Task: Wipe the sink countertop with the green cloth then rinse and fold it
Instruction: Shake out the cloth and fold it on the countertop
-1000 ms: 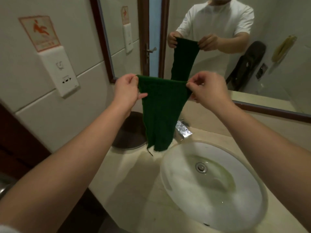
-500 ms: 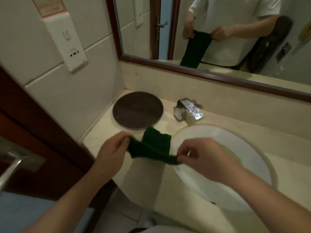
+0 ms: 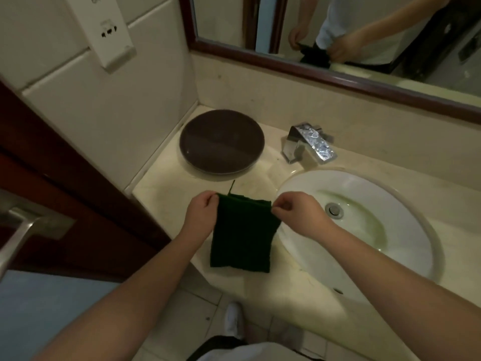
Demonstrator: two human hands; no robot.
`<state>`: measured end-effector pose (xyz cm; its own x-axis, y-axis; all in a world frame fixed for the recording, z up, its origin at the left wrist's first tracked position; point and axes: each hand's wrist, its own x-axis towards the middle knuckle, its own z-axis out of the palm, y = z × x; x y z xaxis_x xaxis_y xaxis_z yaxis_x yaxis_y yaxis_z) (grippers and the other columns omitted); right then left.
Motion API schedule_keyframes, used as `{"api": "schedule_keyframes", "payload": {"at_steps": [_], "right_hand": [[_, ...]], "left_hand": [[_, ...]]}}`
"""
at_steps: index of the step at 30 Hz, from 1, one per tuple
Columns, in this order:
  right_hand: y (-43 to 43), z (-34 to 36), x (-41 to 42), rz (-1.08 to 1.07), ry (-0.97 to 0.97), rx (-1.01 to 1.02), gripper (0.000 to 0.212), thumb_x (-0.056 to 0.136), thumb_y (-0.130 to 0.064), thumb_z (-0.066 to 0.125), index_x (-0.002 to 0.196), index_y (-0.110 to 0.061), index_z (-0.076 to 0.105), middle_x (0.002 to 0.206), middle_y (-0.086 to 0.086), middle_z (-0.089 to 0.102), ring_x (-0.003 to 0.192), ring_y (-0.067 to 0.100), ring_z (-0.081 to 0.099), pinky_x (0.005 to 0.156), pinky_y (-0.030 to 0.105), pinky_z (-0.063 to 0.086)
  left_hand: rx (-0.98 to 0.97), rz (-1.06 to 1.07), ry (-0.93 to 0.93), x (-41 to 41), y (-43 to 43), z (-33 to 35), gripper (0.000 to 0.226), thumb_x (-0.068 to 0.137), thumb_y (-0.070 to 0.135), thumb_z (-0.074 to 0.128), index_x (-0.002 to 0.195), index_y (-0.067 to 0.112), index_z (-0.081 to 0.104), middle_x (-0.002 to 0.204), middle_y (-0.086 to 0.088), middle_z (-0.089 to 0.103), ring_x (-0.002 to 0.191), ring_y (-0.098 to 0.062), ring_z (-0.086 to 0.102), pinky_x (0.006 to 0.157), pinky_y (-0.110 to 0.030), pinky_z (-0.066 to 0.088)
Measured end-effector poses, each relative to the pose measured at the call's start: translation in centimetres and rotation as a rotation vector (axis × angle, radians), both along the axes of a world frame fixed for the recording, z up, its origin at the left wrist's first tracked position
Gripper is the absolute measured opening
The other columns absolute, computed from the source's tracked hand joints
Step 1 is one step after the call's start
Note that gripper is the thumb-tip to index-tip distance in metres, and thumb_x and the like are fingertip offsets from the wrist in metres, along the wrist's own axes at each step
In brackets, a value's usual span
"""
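The dark green cloth (image 3: 242, 235) lies folded into a rectangle on the cream countertop (image 3: 166, 188), just left of the white oval sink (image 3: 364, 230). Its near edge reaches the counter's front edge. My left hand (image 3: 201, 214) pinches the cloth's far left corner. My right hand (image 3: 299, 212) pinches the far right corner, over the sink's left rim. A loose green thread sticks out from the cloth's far edge.
A dark round plate (image 3: 221, 142) sits in the back left corner of the counter. The chrome faucet (image 3: 309, 144) stands behind the sink. A mirror (image 3: 338, 35) hangs above, a wall socket (image 3: 112, 35) at upper left, and a wooden door frame (image 3: 78, 194) on the left.
The cloth hung stretched between my raised hands a second ago. Both hands came down and laid it on the counter, folded over into a shorter rectangle.
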<state>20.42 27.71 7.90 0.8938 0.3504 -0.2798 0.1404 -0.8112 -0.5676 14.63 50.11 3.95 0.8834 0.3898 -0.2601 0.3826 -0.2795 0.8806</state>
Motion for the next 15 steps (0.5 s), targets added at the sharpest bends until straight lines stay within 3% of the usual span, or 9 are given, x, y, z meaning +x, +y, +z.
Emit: {"api": "schedule_keyframes", "payload": {"at_steps": [2, 5, 7, 12, 15], "right_hand": [[0.6, -1.8, 1.9, -0.027, 0.031, -0.013, 0.010, 0.086, -0.030, 0.065, 0.089, -0.023, 0.071, 0.082, -0.005, 0.067, 0.080, 0.014, 0.063, 0.067, 0.025, 0.046], [1.2, -4.1, 3.7, -0.063, 0.070, -0.017, 0.009, 0.087, -0.028, 0.065, 0.087, -0.021, 0.071, 0.079, -0.003, 0.068, 0.082, 0.019, 0.066, 0.074, 0.031, 0.053], [1.5, -5.3, 4.4, -0.092, 0.095, -0.010, 0.009, 0.087, -0.026, 0.064, 0.087, -0.019, 0.071, 0.081, -0.001, 0.069, 0.084, 0.020, 0.066, 0.076, 0.032, 0.053], [1.8, -7.6, 4.5, -0.183, 0.033, 0.003, 0.017, 0.089, -0.027, 0.062, 0.101, -0.017, 0.069, 0.098, 0.000, 0.067, 0.093, 0.019, 0.063, 0.076, 0.026, 0.044], [1.6, -7.0, 2.6, -0.137, -0.123, -0.045, 0.021, 0.086, -0.032, 0.065, 0.103, -0.020, 0.066, 0.101, 0.000, 0.059, 0.089, 0.017, 0.058, 0.074, 0.028, 0.045]], "left_hand": [[0.003, 0.006, 0.033, 1.9, -0.2, -1.0, 0.024, 0.101, 0.017, 0.042, 0.098, 0.009, 0.065, 0.094, -0.009, 0.064, 0.092, -0.022, 0.060, 0.077, -0.032, 0.049], [0.033, -0.005, 0.106, 3.6, -0.4, -2.6, 0.023, 0.100, 0.015, 0.041, 0.091, 0.007, 0.062, 0.084, -0.004, 0.058, 0.085, -0.020, 0.056, 0.066, -0.026, 0.042], [0.058, -0.011, 0.147, 4.1, -0.5, -3.6, 0.021, 0.100, 0.015, 0.042, 0.093, 0.009, 0.061, 0.087, -0.004, 0.059, 0.090, -0.022, 0.057, 0.073, -0.027, 0.042], [0.018, -0.046, 0.155, 3.9, -0.5, -4.0, 0.032, 0.100, 0.022, 0.048, 0.131, 0.014, 0.049, 0.124, -0.006, 0.057, 0.103, -0.015, 0.053, 0.084, -0.028, 0.044], [0.235, -0.085, 0.016, 2.3, -0.4, -3.4, 0.039, 0.094, 0.020, 0.057, 0.131, 0.018, 0.046, 0.120, 0.004, 0.049, 0.108, -0.010, 0.049, 0.091, -0.026, 0.046]]}}
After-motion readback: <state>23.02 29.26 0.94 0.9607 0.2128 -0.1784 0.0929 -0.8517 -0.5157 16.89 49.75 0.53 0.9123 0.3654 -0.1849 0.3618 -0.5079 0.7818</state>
